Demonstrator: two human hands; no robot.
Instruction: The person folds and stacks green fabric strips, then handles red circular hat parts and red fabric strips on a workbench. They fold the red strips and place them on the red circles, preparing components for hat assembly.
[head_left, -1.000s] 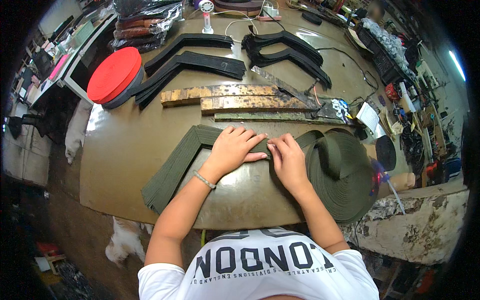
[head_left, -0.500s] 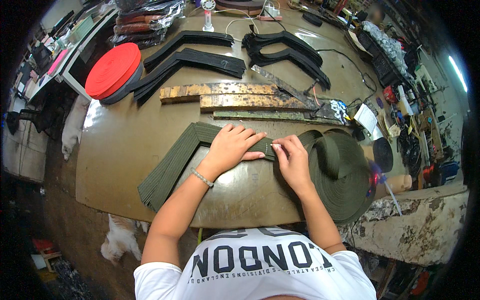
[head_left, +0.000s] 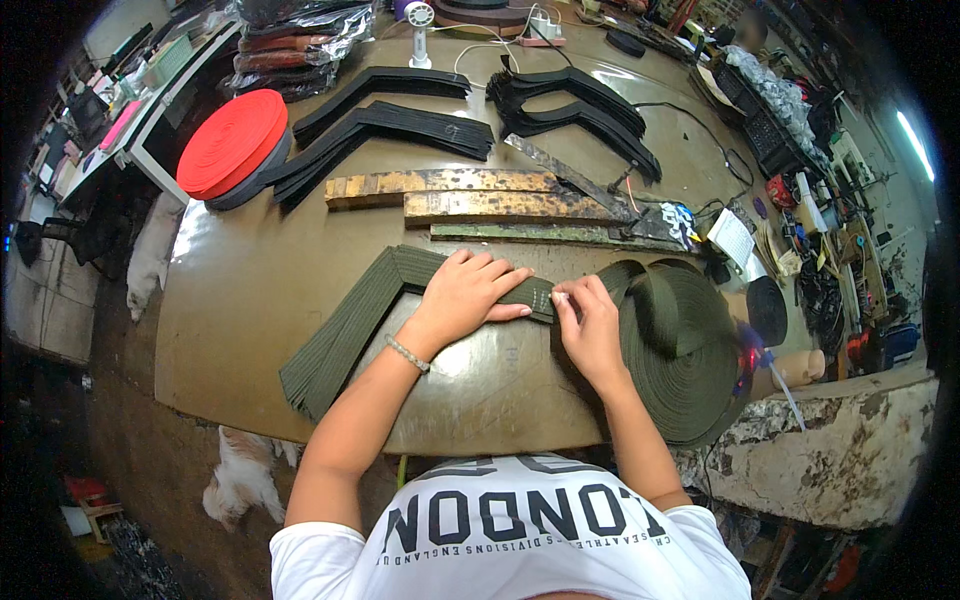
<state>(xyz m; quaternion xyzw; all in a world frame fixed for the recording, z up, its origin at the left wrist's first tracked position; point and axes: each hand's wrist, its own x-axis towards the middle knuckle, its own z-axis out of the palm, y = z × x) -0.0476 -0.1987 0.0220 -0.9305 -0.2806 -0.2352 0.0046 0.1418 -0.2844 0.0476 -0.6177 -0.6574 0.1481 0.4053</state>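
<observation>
Dark green webbing strips [head_left: 345,325] lie in a bent, layered bundle on the table. My left hand [head_left: 468,290] rests flat across the bundle's right arm, fingers extended and thumb along its near edge. White marks [head_left: 541,299] show on the strip's right end, just beyond those fingers. My right hand [head_left: 590,312] is beside that end, thumb and forefinger pinching a small white piece of chalk [head_left: 554,297], mostly hidden by the fingertips. Close to my right wrist lies a large coil of green webbing [head_left: 690,370], with a loose loop on top.
Metal and wooden bars [head_left: 510,205] joined to a cutting lever [head_left: 570,175] lie beyond my hands. Bent stacks of black strips [head_left: 400,125] are farther off. A red webbing roll [head_left: 232,145] sits at the left, a handheld fan [head_left: 420,35] at the back. A dog [head_left: 240,475] lies on the floor.
More white marks show on the strip's end. My right hand has shifted slightly right, off the end. My left hand stays on the bundle.
</observation>
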